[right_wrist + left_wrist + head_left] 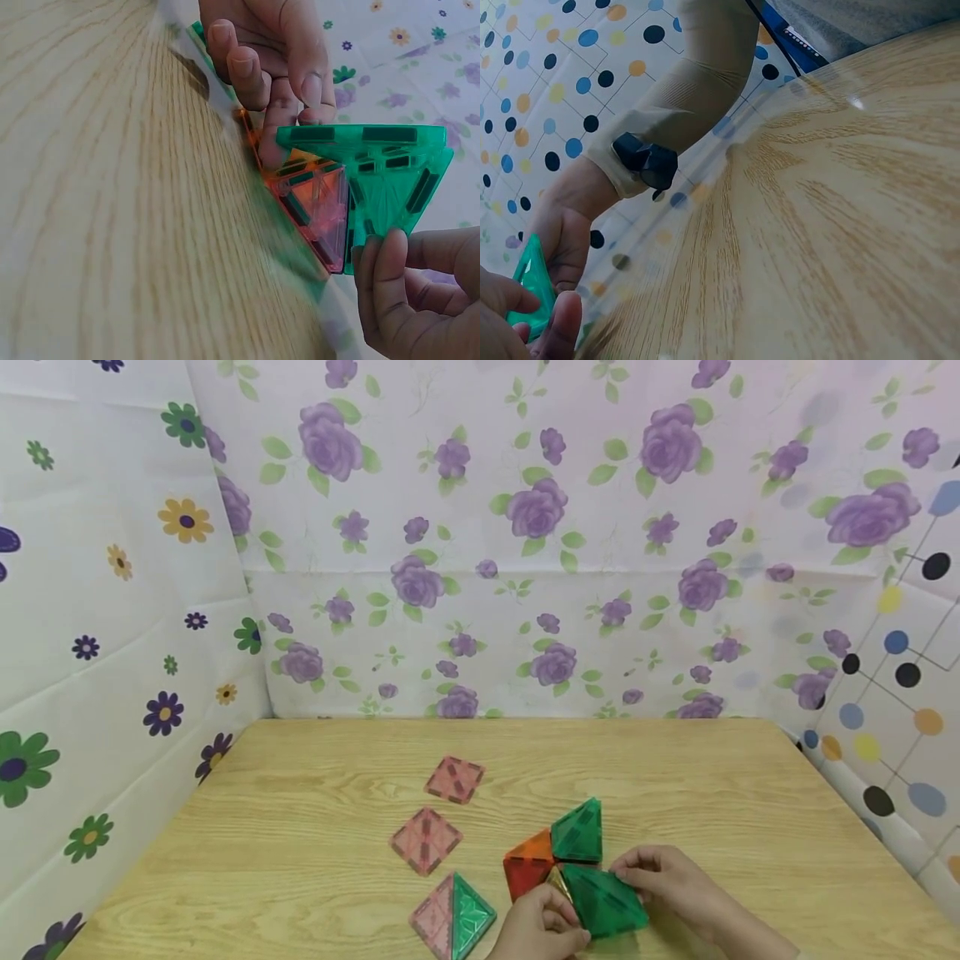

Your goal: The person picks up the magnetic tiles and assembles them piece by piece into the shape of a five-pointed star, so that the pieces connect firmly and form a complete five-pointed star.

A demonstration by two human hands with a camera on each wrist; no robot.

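Note:
Green triangular magnetic tiles (pixel 603 902) stand joined to an upright cluster of tiles on the table. My right hand (pixel 678 889) pinches a green tile at its right side; the right wrist view shows thumb and fingers at its edge. My left hand (pixel 536 927) holds the near corner of the green tile with curled fingers, beside a gold tile (pixel 558 885). Orange (pixel 536 845) and red (pixel 525 877) tiles form the cluster's left side. Another green tile (pixel 581 832) rises at the back. Fingers hide part of the joints.
Two pink diamond shapes, one far (pixel 454 779) and one nearer (pixel 425 841), lie flat left of the cluster. A pink and green diamond (pixel 471 916) lies close to the left hand. Flower-printed cloth (pixel 480 543) surrounds the wooden table (pixel 315 827).

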